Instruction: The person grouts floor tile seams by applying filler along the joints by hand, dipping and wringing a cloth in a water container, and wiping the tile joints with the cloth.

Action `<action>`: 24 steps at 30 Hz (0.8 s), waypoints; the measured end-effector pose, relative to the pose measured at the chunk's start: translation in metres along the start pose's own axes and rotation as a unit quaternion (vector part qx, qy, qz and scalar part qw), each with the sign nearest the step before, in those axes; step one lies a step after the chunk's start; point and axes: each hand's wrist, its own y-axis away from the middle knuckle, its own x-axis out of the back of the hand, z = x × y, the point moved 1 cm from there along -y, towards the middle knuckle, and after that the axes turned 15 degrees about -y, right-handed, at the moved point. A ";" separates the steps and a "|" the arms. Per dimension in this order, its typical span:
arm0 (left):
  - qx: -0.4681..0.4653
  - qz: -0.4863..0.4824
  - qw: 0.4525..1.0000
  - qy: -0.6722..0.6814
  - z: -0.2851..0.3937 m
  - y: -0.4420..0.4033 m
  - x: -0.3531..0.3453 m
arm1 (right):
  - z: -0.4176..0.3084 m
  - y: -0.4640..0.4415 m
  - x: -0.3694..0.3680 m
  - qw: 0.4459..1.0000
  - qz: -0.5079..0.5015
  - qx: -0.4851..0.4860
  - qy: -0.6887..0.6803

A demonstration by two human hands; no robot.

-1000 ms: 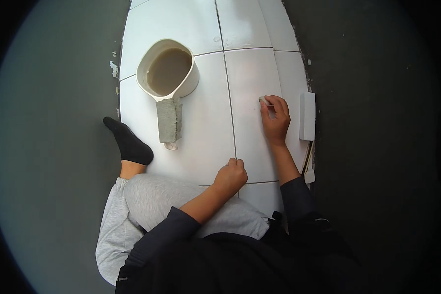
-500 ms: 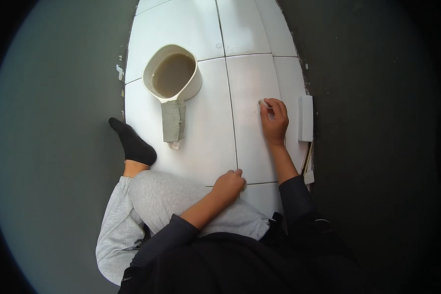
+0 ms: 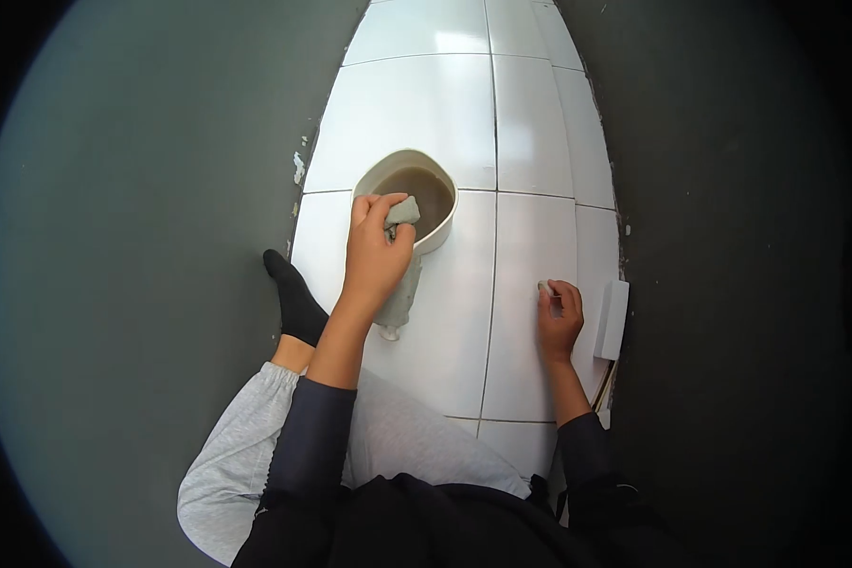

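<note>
A cream dipper [image 3: 454, 204] with murky brownish water [image 3: 433, 196] in it stands on the white tiles. Over its near rim my left hand [image 3: 379, 246] is closed around a grey-green piece of what looks like clay [image 3: 403, 215]. Below that hand, a grey-green strip [image 3: 402, 298] of similar material lies along the dipper's handle, partly covered by my wrist. Farther right, my right hand [image 3: 560, 322] pinches a small pale grey lump [image 3: 544, 287], close to the tiled surface.
A white rectangular block [image 3: 612, 320] lies at the right edge of the tiled strip [image 3: 445, 104]. Dark grey floor borders both sides. My black-socked foot [image 3: 298, 298] rests left of the dipper, and my grey-trousered leg [image 3: 227, 454] is folded in front.
My left hand has gone from my lap up to the dipper's rim, where the clay piece in it now shows. My right hand keeps its pinch. The camera view has shifted.
</note>
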 end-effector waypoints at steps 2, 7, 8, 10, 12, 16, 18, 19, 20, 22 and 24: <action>0.034 -0.026 0.999 -0.026 -0.009 -0.026 0.000 | -0.004 0.000 0.000 1.000 -0.006 -0.003 0.000; -0.019 -0.155 0.959 -0.237 -0.054 -0.063 -0.045 | 0.000 0.001 0.000 1.000 -0.014 -0.004 0.005; -0.013 -0.188 0.947 -0.261 -0.055 -0.064 -0.049 | -0.001 0.001 0.000 1.000 -0.015 -0.015 0.008; -0.011 -0.191 0.946 -0.263 -0.057 -0.060 -0.055 | -0.001 0.001 0.001 1.000 -0.018 -0.019 0.010; -0.007 -0.194 0.944 -0.265 -0.057 -0.056 -0.057 | 0.001 0.002 0.001 0.999 -0.019 -0.019 0.023; 0.036 -0.204 0.961 -0.181 -0.062 -0.061 -0.061 | 0.005 0.003 0.001 0.999 -0.025 -0.014 0.029; 0.024 -0.173 0.975 -0.141 -0.058 -0.066 -0.058 | 0.003 0.003 -0.001 1.000 -0.024 -0.006 0.019; 0.033 -0.185 0.976 -0.110 -0.057 -0.067 -0.056 | 0.003 0.003 -0.001 0.999 -0.024 -0.009 0.019; 0.034 -0.183 0.977 -0.108 -0.061 -0.068 -0.058 | 0.003 0.003 -0.001 0.999 -0.022 -0.011 0.020; -0.050 -0.121 0.988 -0.075 -0.065 -0.068 -0.063 | 0.003 0.002 -0.001 0.999 -0.026 -0.008 0.024; -0.033 -0.130 0.987 -0.085 -0.057 -0.069 -0.057 | 0.003 0.003 -0.001 0.999 -0.027 -0.006 0.027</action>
